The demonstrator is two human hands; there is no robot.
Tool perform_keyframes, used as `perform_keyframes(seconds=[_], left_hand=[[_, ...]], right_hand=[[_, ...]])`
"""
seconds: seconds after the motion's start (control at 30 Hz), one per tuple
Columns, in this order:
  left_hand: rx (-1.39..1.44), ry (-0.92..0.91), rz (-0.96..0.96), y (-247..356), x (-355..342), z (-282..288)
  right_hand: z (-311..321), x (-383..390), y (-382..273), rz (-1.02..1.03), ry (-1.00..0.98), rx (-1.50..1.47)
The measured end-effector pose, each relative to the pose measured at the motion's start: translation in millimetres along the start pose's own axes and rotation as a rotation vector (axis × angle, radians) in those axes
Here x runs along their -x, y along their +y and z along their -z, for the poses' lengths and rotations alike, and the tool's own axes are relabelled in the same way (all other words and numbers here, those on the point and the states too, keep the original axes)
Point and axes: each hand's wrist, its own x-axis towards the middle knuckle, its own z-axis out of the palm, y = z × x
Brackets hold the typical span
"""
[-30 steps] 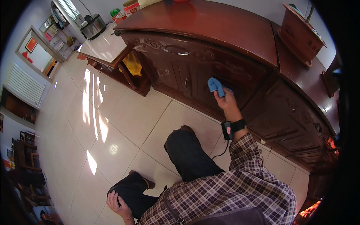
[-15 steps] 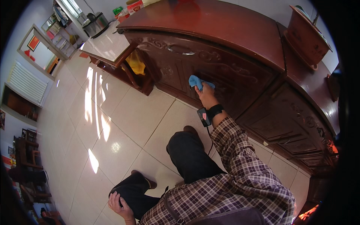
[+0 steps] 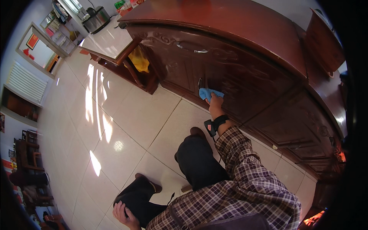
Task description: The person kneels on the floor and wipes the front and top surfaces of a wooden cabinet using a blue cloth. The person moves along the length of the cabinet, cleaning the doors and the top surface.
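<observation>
My right hand (image 3: 216, 102) grips a blue cloth (image 3: 209, 93) against the carved front of a dark red wooden cabinet (image 3: 245, 73). Just above the cloth, a small metal door handle (image 3: 200, 82) shows on the panel. A longer curved metal handle (image 3: 191, 49) sits higher up, on the drawer front. A black strap with a small device (image 3: 210, 126) is around my right wrist. My left hand (image 3: 124, 214) rests on my left knee, fingers stretched out over the dark trousers, holding nothing.
Left of the cabinet stands a low table (image 3: 111, 42) with a pale top and a yellow bag (image 3: 138, 59) beneath. A metal cooker (image 3: 96, 20) stands beyond. A reddish-brown planter (image 3: 324, 42) sits on the cabinet's right part. Sunlit pale tiles (image 3: 126, 119) cover the floor.
My right hand has moved slightly down and right with the blue cloth, exposing the small door handle. My left hand stays on the knee. The view has shifted a little.
</observation>
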Motion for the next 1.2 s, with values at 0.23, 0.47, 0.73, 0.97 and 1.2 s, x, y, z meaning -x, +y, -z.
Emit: perform_keyframes(seconds=[0.23,0.47,0.73,0.97,1.2], left_hand=[[0.015,-0.074,-0.001,2,-7,3],[0.067,-0.221,-0.078,-7,-22,8],[-0.053,-0.201,0.095,10,16,21],[-0.128,-0.27,0.017,20,59,31],[-0.125,-0.208,0.118,36,57,24]], right_hand=[[31,-67,85,0.006,0.057,0.277],[44,-67,110,-0.073,0.109,0.221],[94,-61,115,-0.215,-0.113,0.347],[55,-98,143,-0.204,-0.295,0.241],[132,-104,118,0.817,-0.377,1.458]])
